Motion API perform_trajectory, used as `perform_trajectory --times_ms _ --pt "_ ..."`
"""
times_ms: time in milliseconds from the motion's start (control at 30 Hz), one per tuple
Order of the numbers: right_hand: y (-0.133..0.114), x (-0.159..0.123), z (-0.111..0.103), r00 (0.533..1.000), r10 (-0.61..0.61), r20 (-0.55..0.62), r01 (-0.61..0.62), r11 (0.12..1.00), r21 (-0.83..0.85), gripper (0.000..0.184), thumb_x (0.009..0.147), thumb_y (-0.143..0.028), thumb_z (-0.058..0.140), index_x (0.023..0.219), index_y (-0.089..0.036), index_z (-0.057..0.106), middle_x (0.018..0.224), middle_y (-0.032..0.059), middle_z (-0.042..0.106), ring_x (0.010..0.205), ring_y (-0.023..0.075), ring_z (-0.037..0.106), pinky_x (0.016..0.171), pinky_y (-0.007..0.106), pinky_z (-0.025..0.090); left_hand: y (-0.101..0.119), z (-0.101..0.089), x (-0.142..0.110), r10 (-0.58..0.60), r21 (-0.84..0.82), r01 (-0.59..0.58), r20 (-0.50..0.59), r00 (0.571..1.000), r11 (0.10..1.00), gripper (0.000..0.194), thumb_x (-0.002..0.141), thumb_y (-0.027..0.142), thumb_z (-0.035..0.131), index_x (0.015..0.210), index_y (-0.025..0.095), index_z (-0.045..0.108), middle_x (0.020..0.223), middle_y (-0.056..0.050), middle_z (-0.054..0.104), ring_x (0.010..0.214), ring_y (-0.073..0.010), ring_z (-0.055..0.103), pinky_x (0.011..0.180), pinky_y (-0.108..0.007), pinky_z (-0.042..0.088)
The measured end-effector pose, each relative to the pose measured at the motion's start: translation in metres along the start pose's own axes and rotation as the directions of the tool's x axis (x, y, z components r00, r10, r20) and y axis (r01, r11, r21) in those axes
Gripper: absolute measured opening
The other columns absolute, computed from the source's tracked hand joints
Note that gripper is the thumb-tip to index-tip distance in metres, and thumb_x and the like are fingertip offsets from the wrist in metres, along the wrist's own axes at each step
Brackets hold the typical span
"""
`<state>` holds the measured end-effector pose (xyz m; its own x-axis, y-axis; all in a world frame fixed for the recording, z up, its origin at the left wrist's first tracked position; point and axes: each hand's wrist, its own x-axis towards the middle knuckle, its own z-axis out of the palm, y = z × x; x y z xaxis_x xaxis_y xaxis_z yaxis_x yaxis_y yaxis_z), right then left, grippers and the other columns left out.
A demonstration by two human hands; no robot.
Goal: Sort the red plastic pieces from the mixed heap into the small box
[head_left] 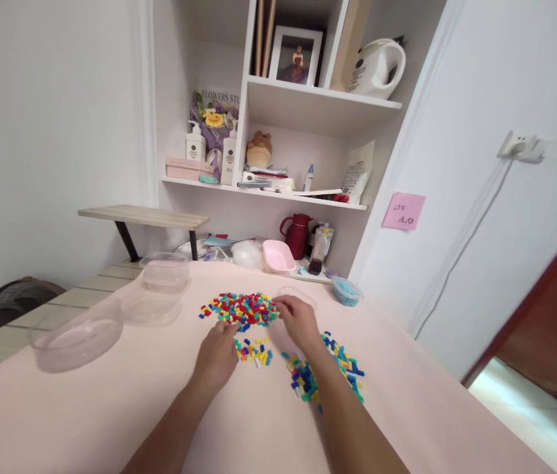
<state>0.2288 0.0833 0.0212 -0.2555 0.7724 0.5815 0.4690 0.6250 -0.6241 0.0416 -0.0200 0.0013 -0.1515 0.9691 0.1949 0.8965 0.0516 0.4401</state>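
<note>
A heap of small coloured plastic bricks (246, 307), red, yellow, green and blue, lies in the middle of the pink tabletop (253, 421). My left hand (216, 355) rests at the heap's near left edge, its fingers curled together at the bricks. At the right edge of the same heap, my right hand (299, 321) has thumb and fingertips pinched close. Whatever either hand holds is too small or hidden to name. Between the hands is a smaller scatter of bricks (253, 352). A third pile of bricks (305, 380), mostly blue, green and yellow, is partly covered by my right forearm.
Clear plastic containers (78, 336) stand on the left. A lidded tub of light blue pieces (346, 291) sits at the right edge. Behind are a pink tray (279, 255), a red jug (298, 236) and a bottle (320, 250). A small raised wooden shelf (143, 214) stands back left.
</note>
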Motion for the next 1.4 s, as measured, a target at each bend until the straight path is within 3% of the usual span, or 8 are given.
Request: perform_trajectory --times_ms 67,200,367,567,800,1100,1400 --pt "-0.003 -0.005 0.010 0.994 -0.014 0.112 0.027 0.993 -0.116 0.027 0.086 -0.022 0.049 0.097 -0.023 0.073 0.096 0.0068 0.069 0.087 0.0195 0.063 0.083 0.031 0.046 0.000 0.000 0.000 0.003 0.031 -0.003 0.012 1.000 1.000 0.051 0.087 0.006 0.036 0.132 0.018 0.056 0.125 -0.012 0.057 0.114 -0.0219 0.055 0.098 -0.032 0.040" --pt "0.001 -0.011 0.020 0.980 0.057 0.189 -0.006 0.966 -0.259 0.031 0.085 -0.015 0.051 0.108 -0.021 0.071 0.106 0.0104 0.065 0.095 0.0197 0.062 0.084 0.029 0.044 0.001 0.001 0.000 0.022 0.069 -0.025 0.035 0.999 0.997 0.056 0.085 0.006 0.037 0.138 0.021 0.051 0.132 -0.013 0.054 0.118 -0.0238 0.051 0.099 -0.036 0.038" --pt "0.005 -0.009 0.019 0.934 0.105 0.341 -0.023 0.971 -0.238 0.028 0.084 -0.011 0.049 0.094 -0.022 0.073 0.096 0.0044 0.071 0.093 0.0178 0.063 0.082 0.025 0.043 0.002 0.000 -0.001 0.063 0.088 -0.068 0.057 0.996 0.994 0.059 0.084 0.005 0.039 0.136 0.031 0.052 0.132 -0.007 0.055 0.117 -0.0210 0.051 0.098 -0.034 0.038" --pt "0.002 -0.009 0.017 0.966 0.170 0.196 -0.111 0.954 -0.280 0.031 0.088 -0.015 0.046 0.104 -0.022 0.071 0.110 0.0073 0.067 0.100 0.0186 0.061 0.085 0.026 0.042 0.003 0.000 -0.002 0.082 0.105 -0.088 0.058 0.995 0.991 0.061 0.084 0.003 0.037 0.138 0.028 0.050 0.131 -0.008 0.055 0.118 -0.0211 0.051 0.098 -0.034 0.038" --pt "-0.002 -0.013 0.020 0.933 0.189 0.307 -0.079 0.939 -0.336 0.024 0.082 -0.022 0.057 0.100 -0.026 0.072 0.103 0.0036 0.069 0.095 0.0178 0.062 0.078 0.025 0.041 0.001 0.002 0.001 0.088 0.111 -0.093 0.049 0.995 0.989 0.057 0.085 0.005 0.038 0.134 0.027 0.054 0.131 -0.008 0.056 0.117 -0.0207 0.052 0.098 -0.034 0.038" --pt "-0.013 -0.007 0.024 0.925 0.263 0.274 -0.105 0.870 -0.482 0.025 0.086 -0.022 0.050 0.089 -0.027 0.075 0.093 0.0025 0.074 0.091 0.0191 0.065 0.071 0.026 0.040 0.000 0.002 0.001 0.103 0.111 -0.106 0.030 0.994 0.988 0.053 0.085 0.004 0.038 0.130 0.024 0.058 0.127 -0.008 0.058 0.113 -0.0203 0.054 0.096 -0.033 0.040" --pt "-0.014 -0.009 0.019 0.921 0.253 0.296 -0.083 0.870 -0.486 0.015 0.080 -0.027 0.065 0.092 -0.030 0.073 0.097 -0.0018 0.074 0.090 0.0171 0.065 0.067 0.024 0.039 -0.002 0.005 0.001 0.139 0.111 -0.140 0.022 0.990 0.984 0.050 0.084 0.003 0.038 0.123 0.024 0.062 0.123 -0.008 0.060 0.111 -0.0203 0.054 0.095 -0.033 0.040"
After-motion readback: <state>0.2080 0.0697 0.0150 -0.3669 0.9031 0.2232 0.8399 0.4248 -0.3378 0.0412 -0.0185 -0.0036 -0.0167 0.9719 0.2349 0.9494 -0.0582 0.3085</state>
